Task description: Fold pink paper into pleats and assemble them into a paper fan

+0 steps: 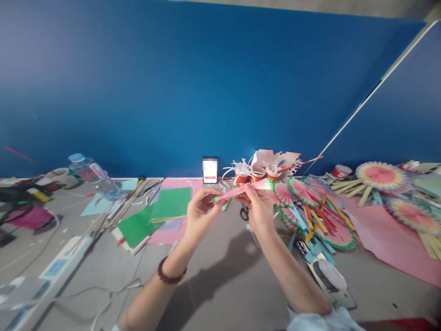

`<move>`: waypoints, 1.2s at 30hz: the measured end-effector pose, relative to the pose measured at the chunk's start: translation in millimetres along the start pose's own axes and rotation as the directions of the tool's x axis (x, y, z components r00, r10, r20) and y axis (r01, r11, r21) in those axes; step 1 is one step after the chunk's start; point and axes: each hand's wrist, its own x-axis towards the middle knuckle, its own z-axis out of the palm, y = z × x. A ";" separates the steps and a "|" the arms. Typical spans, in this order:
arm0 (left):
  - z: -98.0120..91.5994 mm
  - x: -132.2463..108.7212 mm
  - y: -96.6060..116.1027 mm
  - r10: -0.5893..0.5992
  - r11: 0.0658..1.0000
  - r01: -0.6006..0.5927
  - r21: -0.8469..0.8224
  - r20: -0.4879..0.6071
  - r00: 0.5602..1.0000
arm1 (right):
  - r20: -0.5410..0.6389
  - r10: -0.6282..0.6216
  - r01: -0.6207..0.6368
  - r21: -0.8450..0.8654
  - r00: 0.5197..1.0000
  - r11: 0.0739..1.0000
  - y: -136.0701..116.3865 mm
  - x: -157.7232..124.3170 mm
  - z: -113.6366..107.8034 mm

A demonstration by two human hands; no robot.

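Between my two hands stretches a narrow pink paper strip with green at its edges, held above the table. My left hand pinches its left end between thumb and fingers. Farther right, my right hand grips the strip, thumb on top, and a pink and green end sticks out past it. Just below the strip, black scissors lie partly hidden by my right hand. Pleated pink paper rosettes with green rims lie right of my right hand.
Green paper sheets lie to the left. A lit phone leans on the blue wall. Red cups hold paper strips and pens. Plastic bottle, power strip and cables are at left; another phone and pink paper at right.
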 end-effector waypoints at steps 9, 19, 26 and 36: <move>-3.1 -0.9 -4.0 -0.040 0.998 0.040 -0.050 -0.009 0.999 | 0.011 -0.001 0.000 0.064 1.000 0.998 -1.4 -3.7 1.0; -7.5 1.9 3.5 -0.191 0.965 0.206 -0.163 0.106 0.976 | 0.024 0.034 -0.035 0.034 0.999 0.999 -6.0 3.3 -5.5; -20.8 6.8 5.8 -0.083 0.980 0.137 -0.142 0.337 0.938 | 0.039 0.015 -0.016 0.029 0.999 0.999 -10.2 7.6 -8.2; -15.8 7.2 18.8 -0.440 0.896 0.356 0.265 0.433 0.786 | 0.264 0.048 0.042 -0.324 0.963 0.945 -16.9 3.5 -11.2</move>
